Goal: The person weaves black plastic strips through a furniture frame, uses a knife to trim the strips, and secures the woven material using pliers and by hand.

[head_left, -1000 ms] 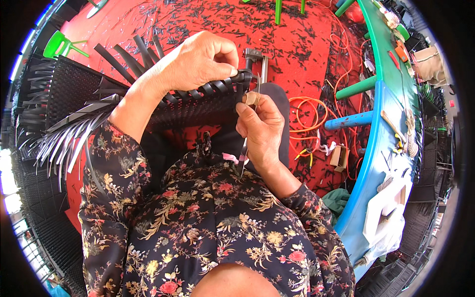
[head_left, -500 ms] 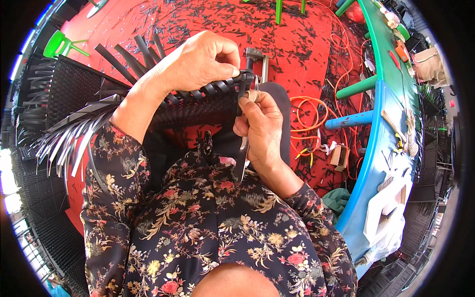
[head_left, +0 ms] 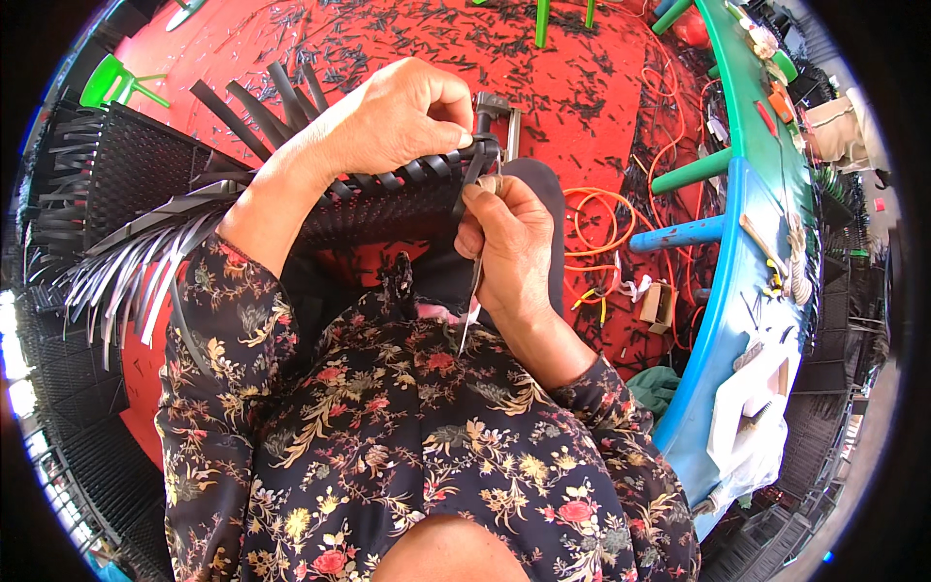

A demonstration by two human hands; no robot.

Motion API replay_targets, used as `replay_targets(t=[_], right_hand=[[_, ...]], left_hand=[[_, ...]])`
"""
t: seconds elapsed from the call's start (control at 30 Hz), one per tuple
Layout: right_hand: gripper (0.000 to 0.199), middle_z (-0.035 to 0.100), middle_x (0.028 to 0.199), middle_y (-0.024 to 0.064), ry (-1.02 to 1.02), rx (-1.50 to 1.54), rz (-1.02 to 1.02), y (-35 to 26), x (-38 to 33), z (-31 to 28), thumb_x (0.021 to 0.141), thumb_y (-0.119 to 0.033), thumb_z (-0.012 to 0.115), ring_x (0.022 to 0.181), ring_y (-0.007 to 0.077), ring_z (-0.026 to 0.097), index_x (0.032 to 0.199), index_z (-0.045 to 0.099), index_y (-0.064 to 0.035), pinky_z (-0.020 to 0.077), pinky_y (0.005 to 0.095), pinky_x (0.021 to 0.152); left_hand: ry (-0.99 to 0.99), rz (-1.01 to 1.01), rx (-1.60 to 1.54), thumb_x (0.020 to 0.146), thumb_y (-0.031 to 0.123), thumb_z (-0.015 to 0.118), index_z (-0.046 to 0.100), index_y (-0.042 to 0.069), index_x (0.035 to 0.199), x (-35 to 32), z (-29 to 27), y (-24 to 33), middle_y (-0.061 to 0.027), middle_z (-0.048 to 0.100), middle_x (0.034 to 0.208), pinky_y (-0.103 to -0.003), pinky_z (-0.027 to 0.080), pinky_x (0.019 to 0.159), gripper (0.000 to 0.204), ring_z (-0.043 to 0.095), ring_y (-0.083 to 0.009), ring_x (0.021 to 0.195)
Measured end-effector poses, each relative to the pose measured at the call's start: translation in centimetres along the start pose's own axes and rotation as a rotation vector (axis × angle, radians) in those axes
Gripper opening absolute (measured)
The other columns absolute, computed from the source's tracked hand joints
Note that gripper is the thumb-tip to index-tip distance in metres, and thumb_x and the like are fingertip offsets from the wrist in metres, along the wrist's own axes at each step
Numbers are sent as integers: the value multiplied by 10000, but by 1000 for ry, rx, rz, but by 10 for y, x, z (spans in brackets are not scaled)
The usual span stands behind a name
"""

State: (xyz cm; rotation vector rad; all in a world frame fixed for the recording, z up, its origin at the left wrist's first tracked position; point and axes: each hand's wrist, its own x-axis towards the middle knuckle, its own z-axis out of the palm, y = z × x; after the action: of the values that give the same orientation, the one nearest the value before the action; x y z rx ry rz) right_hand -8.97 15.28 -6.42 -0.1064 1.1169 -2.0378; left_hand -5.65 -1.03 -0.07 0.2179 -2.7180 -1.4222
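Note:
A black woven panel (head_left: 378,215) lies across my lap, its rim wrapped in a row of flat black strips. My left hand (head_left: 412,109) reaches over its far edge, thumb and forefinger pinched on a strip at the panel's right corner (head_left: 485,147). Just below that corner my right hand (head_left: 512,233) is closed on a flat black strip (head_left: 472,179), drawn toward me from the corner. A thin, shiny tail (head_left: 471,308) hangs under the right hand against my flowered shirt. Loose strip ends (head_left: 145,272) fan out at the panel's left side.
A metal clamp-like piece (head_left: 502,112) stands beyond the corner. On the right runs a long blue and green table (head_left: 713,281) with a white frame-shaped piece (head_left: 752,407). An orange hose (head_left: 606,194) and black scraps lie on the red floor (head_left: 582,116). A green stool (head_left: 107,82) stands far left.
My right hand has shifted slightly left, and the strip in it now slants from the corner. The tail below it has turned and looks thinner. My left hand keeps its pinch.

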Motion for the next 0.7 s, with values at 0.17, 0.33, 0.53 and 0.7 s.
replay_targets(t=[0.17,0.33,0.53,0.7], right_hand=[[67,488,616,-8,-60,-177,-11,-8,2,-7,829,-42,585,456,53,407,779,545,-22,324,193,422],[88,492,576,-33,-77,-358,-62,-18,7,-9,782,-49,602,480,27,410,714,576,-1,310,199,424],[84,485,587,-38,-15,-648,-251,-14,10,-15,773,-63,620,551,16,382,744,596,12,328,205,486],[83,481,623,-16,-11,-640,-339,-6,12,-18,757,-17,639,551,47,403,748,559,1,354,230,505]], left_hand=[[-7,20,26,747,89,620,611,8,766,-2,0,0,17,560,631,-227,406,555,83,482,-37,598],[-20,7,7,746,88,624,613,4,774,-5,0,-2,10,569,634,-233,416,559,89,498,-45,602],[-28,-19,25,750,87,620,608,0,773,-5,2,-2,6,573,638,-237,418,562,90,498,-46,602],[-26,16,11,742,84,622,602,2,768,-4,2,0,2,570,640,-237,418,571,88,497,-48,610]])
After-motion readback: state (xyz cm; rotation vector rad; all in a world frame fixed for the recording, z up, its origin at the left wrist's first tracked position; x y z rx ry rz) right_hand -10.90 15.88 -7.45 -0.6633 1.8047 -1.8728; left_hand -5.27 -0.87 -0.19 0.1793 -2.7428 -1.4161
